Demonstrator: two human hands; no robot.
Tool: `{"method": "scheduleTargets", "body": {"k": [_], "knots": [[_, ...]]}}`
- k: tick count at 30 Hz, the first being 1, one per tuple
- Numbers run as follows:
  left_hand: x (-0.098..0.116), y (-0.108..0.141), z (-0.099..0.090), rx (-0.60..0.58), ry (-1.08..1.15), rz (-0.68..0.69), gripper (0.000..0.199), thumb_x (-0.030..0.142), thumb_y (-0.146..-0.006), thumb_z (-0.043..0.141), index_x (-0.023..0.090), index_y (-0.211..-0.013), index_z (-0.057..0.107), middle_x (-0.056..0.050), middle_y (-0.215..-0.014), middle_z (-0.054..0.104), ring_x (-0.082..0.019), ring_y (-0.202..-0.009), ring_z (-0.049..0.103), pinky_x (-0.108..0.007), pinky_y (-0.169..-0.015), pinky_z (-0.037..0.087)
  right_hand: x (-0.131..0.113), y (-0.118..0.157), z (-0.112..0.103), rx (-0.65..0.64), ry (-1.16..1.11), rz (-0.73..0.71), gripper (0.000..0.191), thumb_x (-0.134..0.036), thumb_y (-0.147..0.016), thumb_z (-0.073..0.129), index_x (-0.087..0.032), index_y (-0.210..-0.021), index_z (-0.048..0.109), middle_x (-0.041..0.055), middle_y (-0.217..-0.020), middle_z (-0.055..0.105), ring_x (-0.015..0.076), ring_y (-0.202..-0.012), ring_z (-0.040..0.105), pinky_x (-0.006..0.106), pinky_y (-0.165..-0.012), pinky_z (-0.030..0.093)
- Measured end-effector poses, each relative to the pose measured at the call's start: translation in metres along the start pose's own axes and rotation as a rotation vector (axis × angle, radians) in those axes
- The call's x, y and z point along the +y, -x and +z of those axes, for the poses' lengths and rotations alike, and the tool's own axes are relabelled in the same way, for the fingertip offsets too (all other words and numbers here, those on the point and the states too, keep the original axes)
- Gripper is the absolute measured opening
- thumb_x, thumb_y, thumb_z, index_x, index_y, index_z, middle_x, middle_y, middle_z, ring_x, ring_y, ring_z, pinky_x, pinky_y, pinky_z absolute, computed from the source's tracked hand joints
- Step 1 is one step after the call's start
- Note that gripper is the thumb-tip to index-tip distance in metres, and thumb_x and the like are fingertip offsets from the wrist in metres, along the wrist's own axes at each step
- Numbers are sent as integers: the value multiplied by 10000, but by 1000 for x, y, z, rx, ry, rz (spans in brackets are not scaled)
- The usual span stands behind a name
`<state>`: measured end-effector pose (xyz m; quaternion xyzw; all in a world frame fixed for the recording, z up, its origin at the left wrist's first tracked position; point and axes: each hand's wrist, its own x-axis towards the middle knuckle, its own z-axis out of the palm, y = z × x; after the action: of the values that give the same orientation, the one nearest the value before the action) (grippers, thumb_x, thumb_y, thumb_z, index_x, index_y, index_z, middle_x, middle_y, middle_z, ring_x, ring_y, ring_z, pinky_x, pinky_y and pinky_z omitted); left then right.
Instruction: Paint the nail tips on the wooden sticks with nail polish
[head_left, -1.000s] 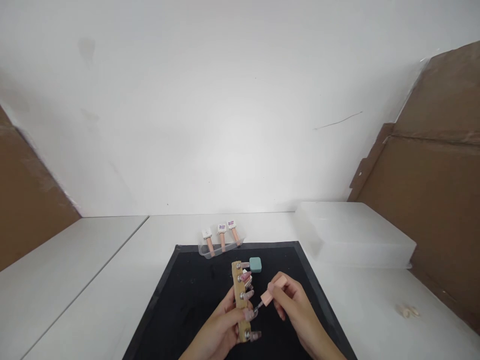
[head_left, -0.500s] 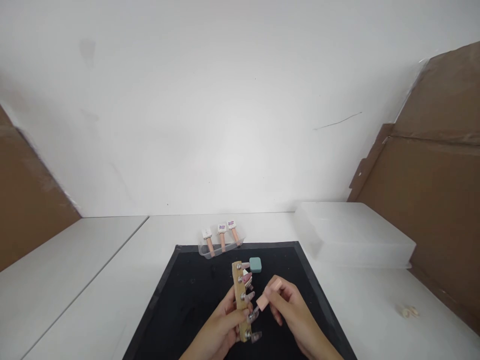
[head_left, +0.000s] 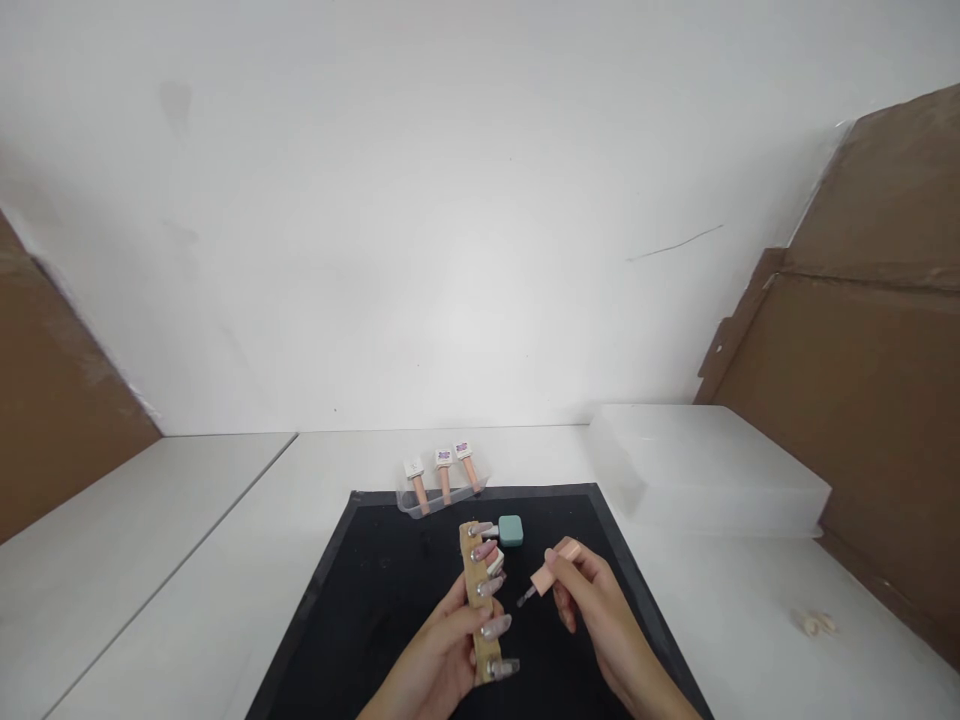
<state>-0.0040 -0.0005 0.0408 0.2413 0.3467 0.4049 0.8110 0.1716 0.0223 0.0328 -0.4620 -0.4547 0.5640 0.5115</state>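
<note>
My left hand [head_left: 439, 655] grips a wooden nail-tip stand [head_left: 472, 570], a narrow strip with several false nails [head_left: 496, 627] on metal mounts pointing right. One nail near the top looks pinker; the others look greyish and translucent. A white and pink nail polish bottle [head_left: 494, 562] shows partly behind the strip, near my left fingers; I cannot tell whether they hold it. My right hand [head_left: 600, 620] pinches a nail polish brush [head_left: 551, 572] by its peach cap. Its bristle tip points down-left, apart from the nails.
A teal square-headed object [head_left: 511, 530] lies just beyond the stand on the black mat [head_left: 390, 590]. Behind it, a clear tray [head_left: 405, 505] holds three peach-capped polish bottles [head_left: 444, 475]. A translucent plastic box [head_left: 720, 470] stands back right, with small cream pieces [head_left: 817, 624] nearer.
The brush has come away from a lower nail and moved right and slightly up with my right hand. The stand has turned a little in my left hand, showing the nails more fully.
</note>
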Motion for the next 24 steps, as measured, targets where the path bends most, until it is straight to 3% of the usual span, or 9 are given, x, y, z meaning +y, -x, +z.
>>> {"method": "scheduleTargets", "body": {"k": [7, 15, 20, 24], "knots": [[-2, -3, -2, 34, 2, -18, 676, 347, -737, 608, 240, -1350, 345, 26, -698, 490, -62, -510, 325, -213, -527, 287, -3, 1, -3, 36, -112, -4, 323, -476, -774, 622, -168, -696, 567, -78, -501, 370, 66, -402, 298, 187, -382, 253], [2, -2, 1, 49, 42, -27, 562, 319, -819, 496, 188, -1343, 341, 10, -695, 522, -57, -479, 345, -213, -533, 318, -9, -1, -5, 55, -174, -4, 317, -458, -730, 666, -167, -843, 614, -44, -589, 498, 60, -397, 358, 182, -361, 285], [8, -4, -3, 61, 118, -1, 531, 316, -827, 504, 182, -1324, 374, 17, -675, 519, -54, -475, 386, -202, -530, 328, -10, -3, -2, 7, 51, 0, 254, -420, -753, 635, -193, -760, 523, -57, -557, 506, 65, -388, 364, 175, -360, 276], [11, -6, -4, 92, 147, 11, 544, 290, -819, 534, 179, -1326, 370, 20, -656, 518, -61, -488, 430, -194, -522, 327, -3, -6, -7, -139, 323, -5, 161, -269, -777, 564, -208, -704, 434, -60, -569, 498, 89, -454, 421, 176, -405, 274]]}}
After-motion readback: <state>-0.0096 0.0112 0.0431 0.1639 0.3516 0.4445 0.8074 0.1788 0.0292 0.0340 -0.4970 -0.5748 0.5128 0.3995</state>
